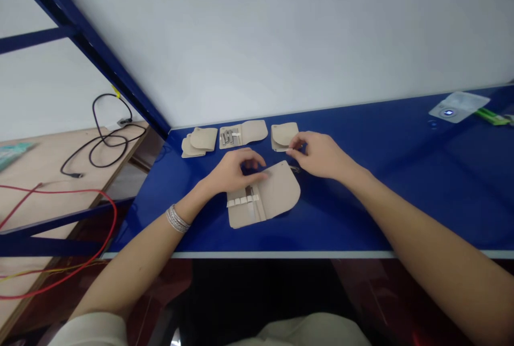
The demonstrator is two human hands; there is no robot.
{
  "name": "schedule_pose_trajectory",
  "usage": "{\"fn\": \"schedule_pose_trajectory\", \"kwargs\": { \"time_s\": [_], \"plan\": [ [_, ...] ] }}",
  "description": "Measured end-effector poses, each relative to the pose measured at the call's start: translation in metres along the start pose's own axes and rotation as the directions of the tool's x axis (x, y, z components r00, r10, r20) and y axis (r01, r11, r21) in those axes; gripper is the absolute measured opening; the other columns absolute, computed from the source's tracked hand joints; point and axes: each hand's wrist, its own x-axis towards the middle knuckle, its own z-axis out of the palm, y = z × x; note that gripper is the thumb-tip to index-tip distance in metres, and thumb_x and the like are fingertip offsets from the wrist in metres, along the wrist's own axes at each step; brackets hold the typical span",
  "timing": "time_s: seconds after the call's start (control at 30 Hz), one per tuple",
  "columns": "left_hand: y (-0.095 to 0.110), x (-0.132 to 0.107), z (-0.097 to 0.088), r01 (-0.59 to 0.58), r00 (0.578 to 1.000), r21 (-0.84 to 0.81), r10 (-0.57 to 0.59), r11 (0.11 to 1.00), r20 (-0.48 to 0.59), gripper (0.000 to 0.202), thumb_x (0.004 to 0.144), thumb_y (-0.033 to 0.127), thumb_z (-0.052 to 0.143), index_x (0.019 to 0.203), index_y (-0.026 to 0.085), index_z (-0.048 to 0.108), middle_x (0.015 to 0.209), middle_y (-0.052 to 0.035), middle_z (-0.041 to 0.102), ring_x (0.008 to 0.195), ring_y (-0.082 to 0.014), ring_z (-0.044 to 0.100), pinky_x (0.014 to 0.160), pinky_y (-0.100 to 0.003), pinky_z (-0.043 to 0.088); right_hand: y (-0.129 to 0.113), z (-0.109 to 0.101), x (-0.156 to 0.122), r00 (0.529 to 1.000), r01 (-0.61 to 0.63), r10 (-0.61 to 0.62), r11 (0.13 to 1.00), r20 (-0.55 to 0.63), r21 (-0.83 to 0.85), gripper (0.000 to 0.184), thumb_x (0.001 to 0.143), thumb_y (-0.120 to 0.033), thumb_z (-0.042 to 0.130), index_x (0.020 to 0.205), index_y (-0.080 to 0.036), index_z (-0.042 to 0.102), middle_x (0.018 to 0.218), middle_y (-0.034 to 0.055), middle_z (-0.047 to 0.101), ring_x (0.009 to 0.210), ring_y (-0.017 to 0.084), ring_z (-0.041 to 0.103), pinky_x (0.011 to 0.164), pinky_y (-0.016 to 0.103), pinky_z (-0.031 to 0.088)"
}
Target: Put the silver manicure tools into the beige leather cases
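My left hand [236, 170] hovers with curved fingers over the near edge of an open beige pouch [277, 190], its fingertips at or just above the flap. That pouch lies unfolded, with a row of pale elastic loops and a dark metal tool [249, 192] in one loop. My right hand [317, 156] reaches to the far side, fingertips at the corner of a folded beige pouch [284, 135]. A small metal piece [295, 169] peeks out beneath that hand. Farther back lie a stacked pair of beige pouches [199, 141] and an open pouch [243, 134] holding several metal tools.
Everything lies on a blue tabletop [401, 174] with a pale front edge, against a white wall. A white card [458, 106] and a green object [492, 117] sit at the back right. A wooden board [52, 164] with black and red cables lies left, beyond a blue steel frame [96, 62].
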Motion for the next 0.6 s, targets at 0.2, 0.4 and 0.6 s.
{"fn": "schedule_pose_trajectory", "kwargs": {
  "time_s": [0.2, 0.4, 0.6],
  "plan": [
    [0.015, -0.001, -0.004, -0.219, 0.921, 0.116, 0.166, 0.969, 0.352, 0.028, 0.084, 0.039, 0.067, 0.109, 0.027, 0.073, 0.12, -0.0072, 0.066, 0.108, -0.0259, 0.056, 0.094, -0.04, 0.037, -0.001, -0.004, -0.001, 0.995, 0.013, -0.016, 0.999, 0.102, 0.033, 0.015, 0.081, -0.034, 0.063, 0.083, -0.02, 0.069, 0.087, 0.0033, 0.073, 0.069, 0.017, 0.063, 0.064, 0.028, 0.045],
    [0.015, 0.0, -0.004, -0.208, 0.919, 0.105, 0.158, 0.972, 0.36, 0.028, 0.085, 0.035, 0.066, 0.111, 0.026, 0.073, 0.123, -0.0069, 0.066, 0.111, -0.0263, 0.054, 0.095, -0.04, 0.035, -0.003, -0.003, -0.005, 0.964, 0.096, -0.087, 0.995, 0.249, -0.024, 0.012, 0.077, -0.027, 0.065, 0.087, -0.022, 0.067, 0.087, 0.0024, 0.073, 0.077, 0.018, 0.065, 0.066, 0.027, 0.045],
    [0.013, -0.001, -0.002, -0.196, 0.935, 0.15, 0.138, 0.969, 0.325, 0.028, 0.087, 0.04, 0.064, 0.109, 0.025, 0.074, 0.121, -0.0061, 0.068, 0.108, -0.0258, 0.055, 0.093, -0.041, 0.035, -0.008, -0.005, -0.007, 0.972, 0.135, -0.121, 0.989, 0.203, -0.056, 0.012, 0.075, -0.026, 0.064, 0.084, -0.021, 0.067, 0.088, 0.0039, 0.073, 0.074, 0.019, 0.065, 0.063, 0.027, 0.044]
  ]
}}
